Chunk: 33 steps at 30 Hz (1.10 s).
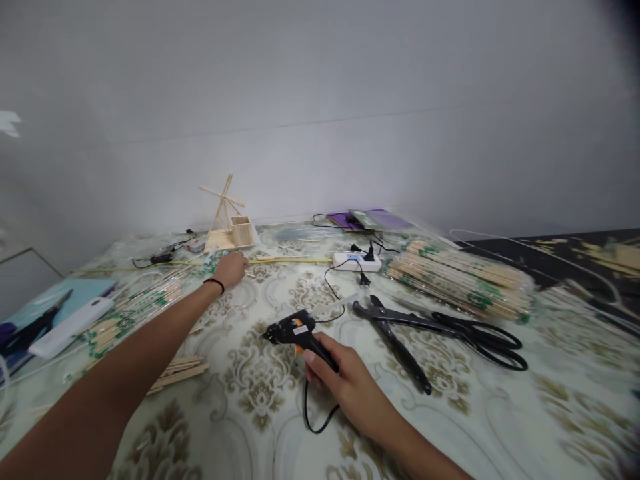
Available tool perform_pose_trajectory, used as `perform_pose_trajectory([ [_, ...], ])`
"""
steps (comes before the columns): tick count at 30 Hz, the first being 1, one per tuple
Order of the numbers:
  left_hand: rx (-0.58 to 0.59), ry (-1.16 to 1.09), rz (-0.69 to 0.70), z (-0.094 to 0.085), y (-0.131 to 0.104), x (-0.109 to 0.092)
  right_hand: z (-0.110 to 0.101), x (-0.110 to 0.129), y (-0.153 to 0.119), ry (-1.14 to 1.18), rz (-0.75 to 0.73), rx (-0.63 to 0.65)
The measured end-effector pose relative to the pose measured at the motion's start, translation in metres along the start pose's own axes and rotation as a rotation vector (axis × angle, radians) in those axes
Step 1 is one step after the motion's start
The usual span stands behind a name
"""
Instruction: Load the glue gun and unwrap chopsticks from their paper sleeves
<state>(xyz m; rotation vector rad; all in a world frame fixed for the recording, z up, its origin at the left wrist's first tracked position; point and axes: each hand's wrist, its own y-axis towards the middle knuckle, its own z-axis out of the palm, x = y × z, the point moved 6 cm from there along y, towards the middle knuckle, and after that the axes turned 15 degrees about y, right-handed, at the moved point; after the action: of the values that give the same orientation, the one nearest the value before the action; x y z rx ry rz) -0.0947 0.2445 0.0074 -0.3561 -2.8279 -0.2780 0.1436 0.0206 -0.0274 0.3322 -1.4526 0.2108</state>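
A black hot glue gun (299, 331) with an orange trigger is gripped in my right hand (345, 377). Its nozzle points left, and a clear glue stick (335, 305) shows behind its body. My left hand (231, 269) reaches far out over the table, its fingers curled down near a yellow strip. What those fingers hold, if anything, is hidden. Just behind that hand stands a small wooden stick model (227, 230) with crossed blades and a square box. Loose wooden sticks (180, 372) lie below my left forearm.
Black-handled scissors (465, 333) and pliers-like cutters (400, 347) lie right of my right hand. Behind them are bagged wooden sticks (460, 280) and a white power strip (356, 262) with plugs. More bagged sticks (127, 317) and a white tool (73, 327) lie at left. A grey wall closes the back.
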Motion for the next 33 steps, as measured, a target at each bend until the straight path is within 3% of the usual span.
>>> perform_pose_trajectory([
  [4, -0.112, -0.016, 0.103, -0.029, -0.019, -0.012, 0.001, -0.004, 0.003, 0.159, 0.013, 0.02],
  [8, -0.246, -0.083, 0.217, -0.072, -0.055, -0.018, 0.005, -0.005, 0.004, 0.349, 0.027, 0.05],
  [11, -0.35, -0.185, 0.186, -0.104, -0.101, -0.004, 0.007, -0.005, 0.003, 0.465, 0.045, 0.062],
  [14, -0.408, -0.312, 0.077, -0.12, -0.163, 0.013, 0.009, -0.008, 0.0, 0.559, 0.094, 0.058],
  [18, -0.271, -0.521, 0.027, -0.101, -0.245, 0.005, 0.019, -0.01, -0.005, 0.653, 0.188, 0.032],
  [20, -0.198, -0.586, 0.036, -0.087, -0.273, -0.007, 0.029, -0.007, -0.008, 0.679, 0.224, 0.029],
  [21, -0.096, -0.633, 0.035, -0.075, -0.282, -0.014, 0.034, -0.005, -0.01, 0.686, 0.238, 0.027],
  [24, 0.048, -0.679, 0.031, -0.053, -0.293, -0.024, 0.048, 0.003, -0.013, 0.693, 0.27, -0.008],
  [27, 0.073, -0.742, 0.045, -0.04, -0.288, -0.032, 0.059, 0.004, -0.014, 0.693, 0.296, -0.057],
  [33, 0.117, -0.81, 0.094, -0.036, -0.291, -0.055, 0.066, -0.015, -0.02, 0.69, 0.347, -0.094],
])
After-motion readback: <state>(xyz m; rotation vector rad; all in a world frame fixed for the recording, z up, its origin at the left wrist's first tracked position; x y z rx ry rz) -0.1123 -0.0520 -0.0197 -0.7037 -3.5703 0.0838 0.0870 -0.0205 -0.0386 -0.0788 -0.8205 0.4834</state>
